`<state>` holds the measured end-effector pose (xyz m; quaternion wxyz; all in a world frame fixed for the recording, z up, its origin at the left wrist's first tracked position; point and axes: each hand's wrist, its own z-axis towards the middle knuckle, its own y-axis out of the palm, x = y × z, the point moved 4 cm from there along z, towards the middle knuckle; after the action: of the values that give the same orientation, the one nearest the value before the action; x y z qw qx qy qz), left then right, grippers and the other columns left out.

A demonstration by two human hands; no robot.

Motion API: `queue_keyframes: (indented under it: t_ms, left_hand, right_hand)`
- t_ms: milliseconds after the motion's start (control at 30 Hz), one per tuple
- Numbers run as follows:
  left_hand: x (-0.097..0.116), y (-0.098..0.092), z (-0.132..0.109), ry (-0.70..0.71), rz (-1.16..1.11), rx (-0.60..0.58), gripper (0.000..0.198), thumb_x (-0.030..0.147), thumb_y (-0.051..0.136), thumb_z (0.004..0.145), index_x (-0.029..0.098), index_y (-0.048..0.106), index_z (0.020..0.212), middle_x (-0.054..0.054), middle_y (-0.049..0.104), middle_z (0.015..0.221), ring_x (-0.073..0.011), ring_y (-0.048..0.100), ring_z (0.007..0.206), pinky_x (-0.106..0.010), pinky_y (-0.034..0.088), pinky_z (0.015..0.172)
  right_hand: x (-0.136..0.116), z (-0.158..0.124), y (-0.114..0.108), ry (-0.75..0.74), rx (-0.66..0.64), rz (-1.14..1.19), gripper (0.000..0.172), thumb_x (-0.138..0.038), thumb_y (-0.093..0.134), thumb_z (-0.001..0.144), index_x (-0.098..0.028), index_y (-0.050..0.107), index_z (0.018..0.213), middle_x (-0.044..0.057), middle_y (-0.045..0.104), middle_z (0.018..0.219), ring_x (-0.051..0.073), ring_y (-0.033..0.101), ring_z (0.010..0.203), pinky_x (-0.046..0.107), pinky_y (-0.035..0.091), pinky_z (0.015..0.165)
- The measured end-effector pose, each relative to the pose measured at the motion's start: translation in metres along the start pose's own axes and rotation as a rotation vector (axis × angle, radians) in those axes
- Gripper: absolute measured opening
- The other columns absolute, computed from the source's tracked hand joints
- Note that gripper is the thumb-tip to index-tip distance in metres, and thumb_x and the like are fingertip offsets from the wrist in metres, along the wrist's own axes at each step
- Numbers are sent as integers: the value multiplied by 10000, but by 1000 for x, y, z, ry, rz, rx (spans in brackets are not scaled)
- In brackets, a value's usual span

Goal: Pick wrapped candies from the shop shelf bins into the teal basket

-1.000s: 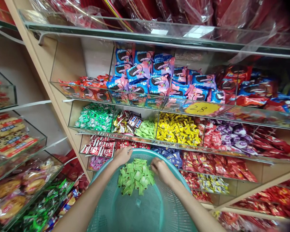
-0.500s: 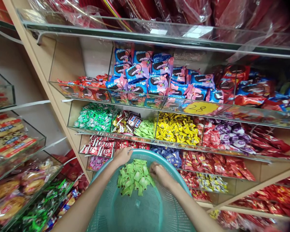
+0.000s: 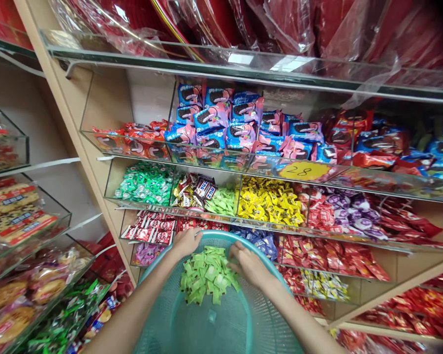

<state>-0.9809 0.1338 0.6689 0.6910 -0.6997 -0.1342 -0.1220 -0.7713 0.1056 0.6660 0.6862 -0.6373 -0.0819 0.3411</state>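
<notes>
A teal mesh basket (image 3: 243, 324) is tilted up against the candy shelf. A heap of light green wrapped candies (image 3: 206, 274) lies in its upper part. My left hand (image 3: 185, 242) grips the basket's far rim, fingers curled over it. My right hand (image 3: 248, 263) rests inside the basket at the right edge of the green heap, fingers curled among the candies; what it holds, if anything, is hidden. Just above, a glass bin holds matching light green candies (image 3: 223, 201).
Glass shelves (image 3: 221, 49) carry darker green candies (image 3: 145, 183), yellow candies (image 3: 269, 200), red and purple candies (image 3: 339, 209), and blue cookie packs (image 3: 221, 120). A yellow price tag (image 3: 302, 171) reads 28. Cake packs (image 3: 15, 211) fill the left bins.
The view has tipped slightly downward, so the shelves sit lower in the picture. My right hand has shifted a little against the green heap. My left hand stays on the rim.
</notes>
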Motion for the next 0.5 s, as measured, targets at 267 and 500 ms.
queue_keyframes:
  t_ms: [267,500]
  left_hand:
    - [0,-8,-2,-7,-18,8,418,447,313,847,287,525,1170,-36,614,1139,-207,552,1050,-303,402,865]
    - [-7,-12,-4,-12,6,43,403,431,299,851,296,531,1152,-33,622,1126,-214,566,1024,-315,408,846]
  right_hand:
    - [-49,41,-118,-123,383,-290,197,-241,384,881,-189,574,873,65,514,901,185,453,851,279,330,715]
    - [-47,76,-125,2,341,-643,273,-196,373,866,-181,618,747,91,508,914,219,388,858,319,254,669]
